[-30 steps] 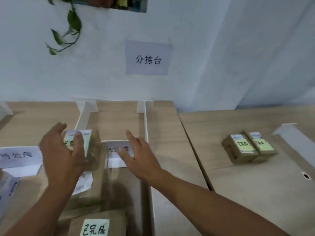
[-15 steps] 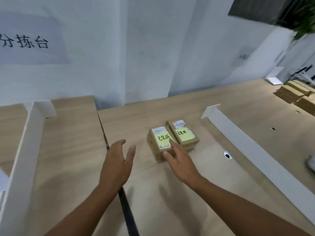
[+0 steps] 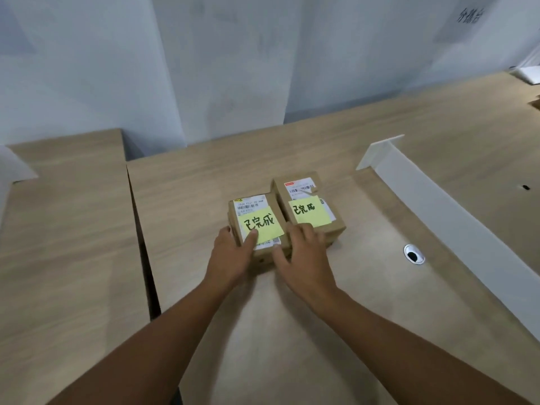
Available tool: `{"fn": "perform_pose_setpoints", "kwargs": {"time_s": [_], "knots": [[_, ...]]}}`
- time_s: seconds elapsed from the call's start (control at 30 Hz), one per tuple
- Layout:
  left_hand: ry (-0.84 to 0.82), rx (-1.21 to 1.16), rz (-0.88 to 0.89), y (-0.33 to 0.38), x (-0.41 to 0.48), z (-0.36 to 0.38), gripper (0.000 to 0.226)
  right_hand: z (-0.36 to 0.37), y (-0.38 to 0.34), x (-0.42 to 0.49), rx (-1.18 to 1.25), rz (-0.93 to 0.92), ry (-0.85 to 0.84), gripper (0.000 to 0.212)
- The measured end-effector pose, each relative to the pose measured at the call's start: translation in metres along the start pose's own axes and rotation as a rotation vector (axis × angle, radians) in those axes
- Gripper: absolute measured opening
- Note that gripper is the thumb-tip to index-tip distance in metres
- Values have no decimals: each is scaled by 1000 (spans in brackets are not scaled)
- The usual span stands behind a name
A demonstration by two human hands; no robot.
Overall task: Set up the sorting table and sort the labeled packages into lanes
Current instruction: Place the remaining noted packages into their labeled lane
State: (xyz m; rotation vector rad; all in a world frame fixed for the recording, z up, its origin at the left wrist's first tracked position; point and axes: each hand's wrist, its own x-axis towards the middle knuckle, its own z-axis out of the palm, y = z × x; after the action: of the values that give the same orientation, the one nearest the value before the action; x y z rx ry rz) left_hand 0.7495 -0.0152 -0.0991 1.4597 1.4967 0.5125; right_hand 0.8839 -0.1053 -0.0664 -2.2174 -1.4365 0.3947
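Observation:
Two small brown cardboard packages lie side by side on the wooden table, each with a shipping label and a yellow sticky note with handwriting. My left hand (image 3: 230, 258) holds the near left corner of the left package (image 3: 257, 220), its thumb on the yellow note. My right hand (image 3: 301, 255) grips the same package's near right side, its fingers reaching onto the near edge of the right package (image 3: 308, 203). A long white lane divider (image 3: 455, 217) stands on the table to the right.
A dark gap (image 3: 143, 249) separates this table from another wooden table at the left. A round cable hole (image 3: 413, 254) sits right of the packages. A white wall runs behind, with a paper sign (image 3: 467, 16) at the upper right.
The view turned right from the lanes to these two packages. Both hands left the lane area, reached forward and closed onto the left package.

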Motion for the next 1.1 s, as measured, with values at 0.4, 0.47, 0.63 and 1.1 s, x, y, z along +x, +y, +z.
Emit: {"fn": "perform_pose_setpoints", "kwargs": {"time_s": [0.4, 0.47, 0.63, 1.1], "knots": [[225, 138, 527, 55, 0, 30, 66, -29, 49, 58, 76, 126, 322, 56], [134, 175, 506, 77, 7, 49, 70, -39, 70, 73, 124, 146, 267, 60], [54, 744, 417, 89, 24, 84, 86, -38, 99, 94, 286, 219, -12, 72], [-137, 141, 565, 107, -21, 59, 56, -87, 72, 33, 380, 206, 95, 54]]}}
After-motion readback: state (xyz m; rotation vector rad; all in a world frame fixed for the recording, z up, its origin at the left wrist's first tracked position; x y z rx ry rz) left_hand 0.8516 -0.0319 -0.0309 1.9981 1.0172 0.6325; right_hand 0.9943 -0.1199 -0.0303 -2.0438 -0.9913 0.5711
